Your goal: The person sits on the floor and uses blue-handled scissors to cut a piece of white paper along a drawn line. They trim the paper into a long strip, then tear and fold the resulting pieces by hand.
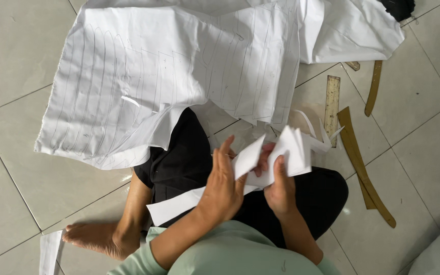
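Two hands [250,178], white fabric strips [281,155] gripped between them

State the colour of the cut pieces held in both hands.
White, seen in the head view: cut pieces.

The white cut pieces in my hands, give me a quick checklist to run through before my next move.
1. Left hand on the white cut pieces: ok, its fingers rest on them.
2. Right hand grip: ok, thumb pressed on the stack.
3. Stack edges aligned: not ok, pieces fan out.
4. Marked white fabric flat on the floor: not ok, it is rumpled and folded.
5. Straight ruler and curved ruler away from the lap: ok.
6. Scissors in view: cannot tell.
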